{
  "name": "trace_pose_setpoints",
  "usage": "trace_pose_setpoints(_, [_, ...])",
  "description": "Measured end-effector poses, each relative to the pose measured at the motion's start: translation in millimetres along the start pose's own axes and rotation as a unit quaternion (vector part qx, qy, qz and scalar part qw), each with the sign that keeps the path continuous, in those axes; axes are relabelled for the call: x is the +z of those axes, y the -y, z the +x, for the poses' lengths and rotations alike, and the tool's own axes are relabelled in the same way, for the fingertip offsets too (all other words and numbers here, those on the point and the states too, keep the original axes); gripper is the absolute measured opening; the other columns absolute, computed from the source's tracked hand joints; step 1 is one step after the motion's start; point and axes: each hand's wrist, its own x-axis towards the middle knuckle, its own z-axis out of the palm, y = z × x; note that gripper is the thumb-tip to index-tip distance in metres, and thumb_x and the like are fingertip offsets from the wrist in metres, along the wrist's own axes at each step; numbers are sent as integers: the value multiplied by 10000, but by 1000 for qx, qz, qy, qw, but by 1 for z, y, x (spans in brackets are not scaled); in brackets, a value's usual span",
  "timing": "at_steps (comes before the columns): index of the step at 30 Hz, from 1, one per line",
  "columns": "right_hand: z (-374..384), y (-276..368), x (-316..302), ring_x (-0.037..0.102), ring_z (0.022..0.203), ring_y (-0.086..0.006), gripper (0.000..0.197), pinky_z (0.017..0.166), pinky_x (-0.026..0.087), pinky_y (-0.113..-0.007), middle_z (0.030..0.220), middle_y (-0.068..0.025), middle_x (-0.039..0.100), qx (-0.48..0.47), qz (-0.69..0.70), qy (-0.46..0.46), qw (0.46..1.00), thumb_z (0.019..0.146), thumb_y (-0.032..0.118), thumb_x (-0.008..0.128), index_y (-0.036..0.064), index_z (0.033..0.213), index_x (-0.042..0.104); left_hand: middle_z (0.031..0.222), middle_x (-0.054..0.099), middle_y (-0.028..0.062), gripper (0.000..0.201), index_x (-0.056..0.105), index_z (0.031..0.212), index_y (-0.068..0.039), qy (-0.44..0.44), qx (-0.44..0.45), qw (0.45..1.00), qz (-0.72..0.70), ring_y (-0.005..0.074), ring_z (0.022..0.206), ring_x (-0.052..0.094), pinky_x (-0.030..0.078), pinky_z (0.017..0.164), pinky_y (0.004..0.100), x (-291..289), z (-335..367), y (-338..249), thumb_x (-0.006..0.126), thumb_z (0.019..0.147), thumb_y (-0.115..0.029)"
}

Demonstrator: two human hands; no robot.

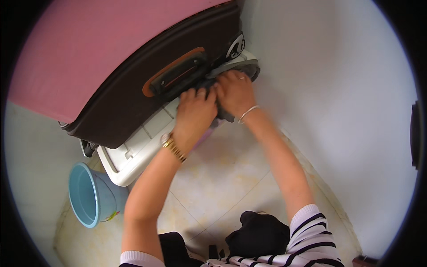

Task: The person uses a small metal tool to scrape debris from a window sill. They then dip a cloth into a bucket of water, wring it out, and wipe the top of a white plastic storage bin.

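Both hands are on a bunched dark grey cloth (225, 116) at the right end of a white plastic lid (119, 167). My left hand (195, 109) grips its near side with curled fingers, a gold watch on the wrist. Close against it, my right hand (235, 91) has its fingers bent over the cloth. A grey rounded edge (249, 69) shows past the right hand; I cannot tell whether it belongs to the same cloth. Behind the hands, a dark brown suitcase (120, 102) with a black carry handle (178, 73) rests on the lid. The fingertips are partly hidden.
A pink cloth (98, 49) covers the suitcase's top. On the tiled floor (222, 178) at the left stands a light blue bucket (95, 193). A pale wall (347, 111) rises close on the right. Something purple (203, 139) shows under the lid's edge.
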Motion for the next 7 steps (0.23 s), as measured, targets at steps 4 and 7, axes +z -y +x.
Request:
trace_pose_setpoints(4, [-19,63,-1,530,1087,-287,252,1024,321,-494,1070,-82,628,-43,62,10,997,876,251,557,81,1012,683,1065,618,111,467,617,1184,-103,22,6,999,44,270,879,562,458,801,407,-45,-62,24,688,738,-222])
trace_pose_setpoints(7, [-33,106,-1,526,1114,-291,344,1026,316,-506,1125,-113,627,-77,129,37,988,834,339,600,66,1026,682,1193,571,130,596,598,1256,-188,48,-5,996,81,277,957,569,449,861,394,-71,-117,43,747,682,-248])
